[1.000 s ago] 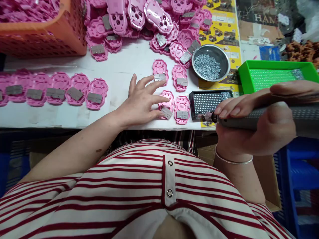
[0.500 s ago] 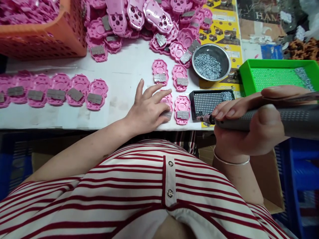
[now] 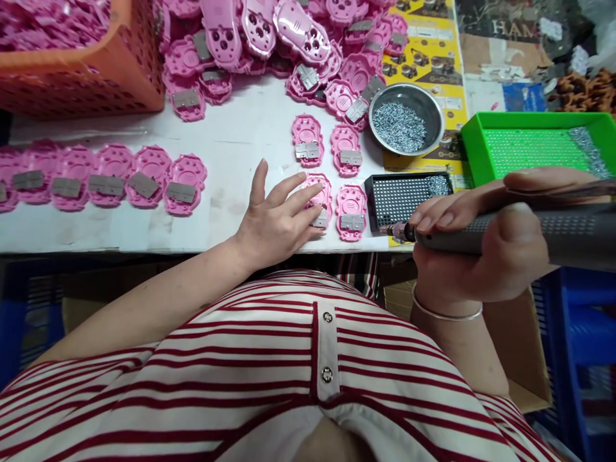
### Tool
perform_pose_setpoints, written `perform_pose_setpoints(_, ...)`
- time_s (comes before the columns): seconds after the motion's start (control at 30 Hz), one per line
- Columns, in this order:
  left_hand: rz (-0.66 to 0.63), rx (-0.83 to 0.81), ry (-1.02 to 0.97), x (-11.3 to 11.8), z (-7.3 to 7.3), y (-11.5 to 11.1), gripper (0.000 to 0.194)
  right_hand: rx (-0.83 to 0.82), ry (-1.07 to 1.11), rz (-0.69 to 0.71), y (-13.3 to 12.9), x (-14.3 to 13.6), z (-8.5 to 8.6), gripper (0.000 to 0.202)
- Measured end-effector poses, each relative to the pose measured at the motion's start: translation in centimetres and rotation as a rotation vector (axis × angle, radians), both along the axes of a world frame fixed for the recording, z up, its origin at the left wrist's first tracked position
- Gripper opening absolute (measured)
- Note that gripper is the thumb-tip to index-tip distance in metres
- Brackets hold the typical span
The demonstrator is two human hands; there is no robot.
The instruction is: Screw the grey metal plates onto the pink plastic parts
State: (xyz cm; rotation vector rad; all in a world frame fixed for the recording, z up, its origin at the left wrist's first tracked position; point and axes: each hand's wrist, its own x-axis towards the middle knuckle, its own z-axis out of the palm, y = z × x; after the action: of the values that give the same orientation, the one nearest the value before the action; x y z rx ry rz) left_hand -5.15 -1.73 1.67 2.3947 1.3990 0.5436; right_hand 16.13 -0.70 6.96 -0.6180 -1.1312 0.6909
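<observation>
My left hand [image 3: 279, 221] is open with fingers spread, its fingertips at the left side of a pink plastic shell [image 3: 323, 186] that bears a grey metal plate [image 3: 319, 219]. Close by on the right lies a matching pink shell [image 3: 351, 199], and two more sit just behind. My right hand [image 3: 481, 237] is wrapped round a dark grey electric screwdriver [image 3: 462, 234]. The tool lies nearly level, its bit [image 3: 397, 230] pointing left over the near edge of a black perforated tray [image 3: 392, 202] with small screws in its far right corner.
A steel bowl of screws [image 3: 407, 151] and a green tray [image 3: 529, 125] stand behind the right hand. Pink shells [image 3: 185, 186] with plates form a row at left. A heap of pink parts [image 3: 260, 32] lies at the back beside an orange basket [image 3: 135, 70].
My left hand has drawn back slightly to the left, uncovering more of the pink shell and its metal plate. The right hand and screwdriver have hardly moved.
</observation>
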Motion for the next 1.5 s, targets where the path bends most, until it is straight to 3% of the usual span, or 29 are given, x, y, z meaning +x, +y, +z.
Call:
perform_pose_setpoints(0.17,0.042,-0.005,0.021,0.2,-0.1,0.0,0.026,-0.048,0.019,0.0,-0.1,-0.1,-0.1,0.011)
perform_pose_setpoints(0.37,0.004,0.156,0.079,0.1,-0.8,-0.2,0.023,0.125,0.029,0.01,0.6,0.1,-0.7,0.009)
perform_pose_setpoints(0.5,0.01,0.157,0.062,0.0,-1.0,-0.5,0.024,0.044,0.034,0.036,0.6,0.2,-0.7,0.011)
perform_pose_setpoints(0.7,0.034,0.181,0.06,0.0,-0.9,-0.7,0.022,0.109,-0.014,-0.002,0.9,0.5,-0.9,0.013)
perform_pose_setpoints(1.03,0.038,0.11,-0.014,0.2,-0.2,1.8,0.019,0.021,-0.054,-0.01,0.3,0.7,-0.3,0.014)
perform_pose_setpoints(1.2,-0.022,0.05,0.039,0.6,0.2,3.1,0.016,0.098,-0.108,0.007,0.7,1.6,-1.0,0.011)
perform_pose_setpoints(1.33,-0.016,0.001,0.054,0.9,0.5,3.1,0.014,0.085,-0.099,0.001,0.7,1.6,-0.7,0.017)
perform_pose_setpoints(1.5,-0.019,-0.023,0.012,1.0,0.4,2.5,0.015,0.063,-0.043,-0.069,1.1,1.5,-0.1,0.012)
